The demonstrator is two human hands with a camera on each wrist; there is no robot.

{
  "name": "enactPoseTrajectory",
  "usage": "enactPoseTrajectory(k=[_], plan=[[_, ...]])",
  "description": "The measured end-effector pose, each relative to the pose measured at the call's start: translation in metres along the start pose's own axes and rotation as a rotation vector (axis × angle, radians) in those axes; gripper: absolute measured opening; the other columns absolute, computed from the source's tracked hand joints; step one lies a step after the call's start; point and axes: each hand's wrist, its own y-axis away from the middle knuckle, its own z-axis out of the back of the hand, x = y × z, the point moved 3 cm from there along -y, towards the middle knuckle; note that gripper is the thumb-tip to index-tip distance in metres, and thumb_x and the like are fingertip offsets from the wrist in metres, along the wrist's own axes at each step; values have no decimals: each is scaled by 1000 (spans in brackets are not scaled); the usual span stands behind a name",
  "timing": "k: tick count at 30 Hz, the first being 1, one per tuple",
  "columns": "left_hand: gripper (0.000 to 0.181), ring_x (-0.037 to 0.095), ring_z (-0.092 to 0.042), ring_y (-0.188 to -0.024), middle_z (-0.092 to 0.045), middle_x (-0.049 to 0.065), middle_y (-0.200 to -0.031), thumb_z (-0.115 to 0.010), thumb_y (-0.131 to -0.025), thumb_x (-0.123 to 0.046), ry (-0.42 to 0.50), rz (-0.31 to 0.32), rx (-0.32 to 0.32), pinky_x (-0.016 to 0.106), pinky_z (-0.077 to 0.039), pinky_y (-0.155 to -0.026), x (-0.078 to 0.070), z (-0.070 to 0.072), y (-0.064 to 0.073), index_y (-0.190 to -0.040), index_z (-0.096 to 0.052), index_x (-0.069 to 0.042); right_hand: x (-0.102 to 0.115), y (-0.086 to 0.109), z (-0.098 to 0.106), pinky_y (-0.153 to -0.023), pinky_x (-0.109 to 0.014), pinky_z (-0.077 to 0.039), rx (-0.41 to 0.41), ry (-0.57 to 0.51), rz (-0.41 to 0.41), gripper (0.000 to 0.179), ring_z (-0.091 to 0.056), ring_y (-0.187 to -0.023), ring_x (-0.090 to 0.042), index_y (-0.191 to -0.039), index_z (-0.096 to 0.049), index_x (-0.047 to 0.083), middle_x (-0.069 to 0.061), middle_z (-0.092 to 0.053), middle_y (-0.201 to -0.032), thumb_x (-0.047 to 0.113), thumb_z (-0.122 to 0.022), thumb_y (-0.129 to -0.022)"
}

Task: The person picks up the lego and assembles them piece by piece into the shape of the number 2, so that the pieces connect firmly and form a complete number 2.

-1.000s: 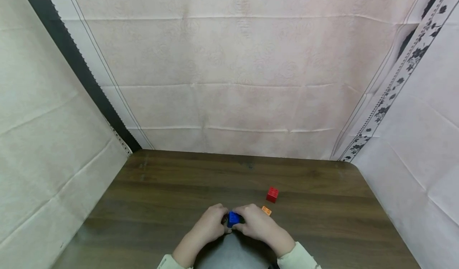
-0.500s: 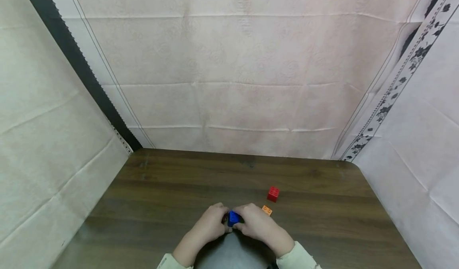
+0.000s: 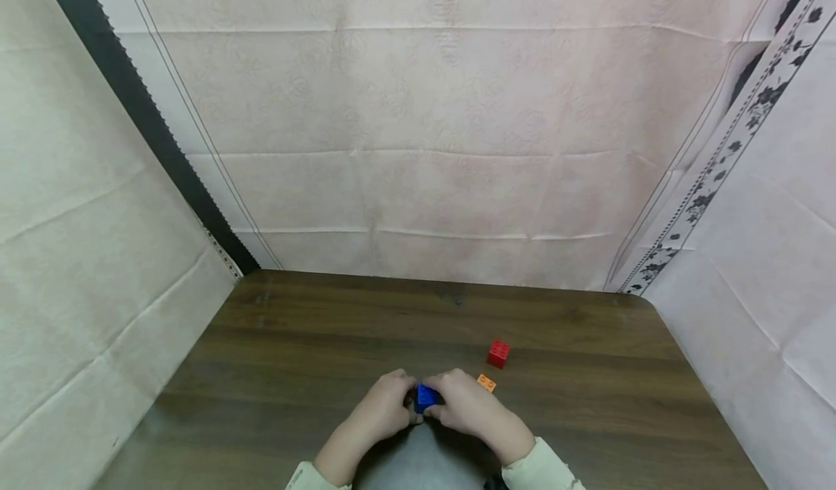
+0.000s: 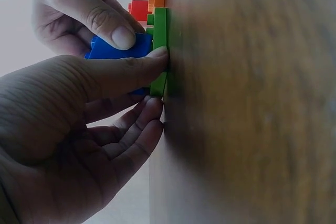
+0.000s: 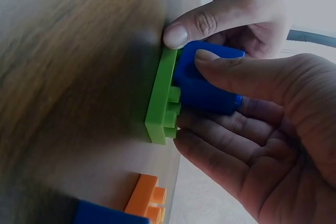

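Observation:
In the head view, both hands meet at the near side of the table around a blue toy building brick [image 3: 426, 397]. My right hand [image 3: 466, 403] pinches this brick, its thumb lying on one side face. Beneath the blue brick, a longer flat green brick [image 5: 161, 98] lies along the tabletop, several studs exposed beyond the blue one. At the green brick's other end, my left hand [image 3: 385, 406] holds it with thumb and fingers, the thumb tip close to the blue brick. The blue brick sits over the green studs; fingers hide part of the joint.
Just beyond my right hand lies an orange brick [image 3: 486, 382], with a red brick [image 3: 498, 353] farther back. Another blue piece [image 5: 110, 214] shows at the right wrist view's lower edge. Cloth hangs around the wooden table [image 3: 313, 330] on three sides.

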Motion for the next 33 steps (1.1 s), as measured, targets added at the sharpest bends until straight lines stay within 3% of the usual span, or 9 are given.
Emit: enactPoseTrajectory(k=[7, 15, 23, 33], plan=[[28, 8, -52, -72, -57, -4, -84, -89, -75, -21, 42, -17, -13, 27, -46, -63, 1, 3, 2, -92, -68, -11, -1, -1, -1, -73, -23, -52, 4, -6, -1, 29, -60, -82, 0, -115, -72, 10, 6, -71, -98, 18, -79, -88], [24, 13, -68, -86, -72, -2, -95, -86, -82, -21, 119, -114, -72, 28, -55, -73, -1, 16, 7, -100, -73, -13, -2, -1, 1, -71, -21, -50, -12, -10, 22, 26, -59, -81, 1, -113, -73, 11, 8, -71, -95, 15, -78, -88], [23, 10, -69, -84, -74, -3, -91, -86, -81, -25, 121, -98, -60, 26, -55, -71, -3, 18, 9, -97, -75, -13, -4, -2, -3, -62, -20, -44, -13, -22, 28, 16, -52, -69, 0, -105, -72, 18, 15, -64, -85, 19, -77, -90], [23, 13, -70, -85, -74, -2, -91, -87, -80, -25, 99, -92, -73, 28, -55, -72, -4, 18, 7, -96, -75, -12, -4, -2, -1, -63, -20, -44, -10, -19, 29, 24, -54, -72, 0, -114, -73, 16, 13, -68, -90, 19, -77, -90]])
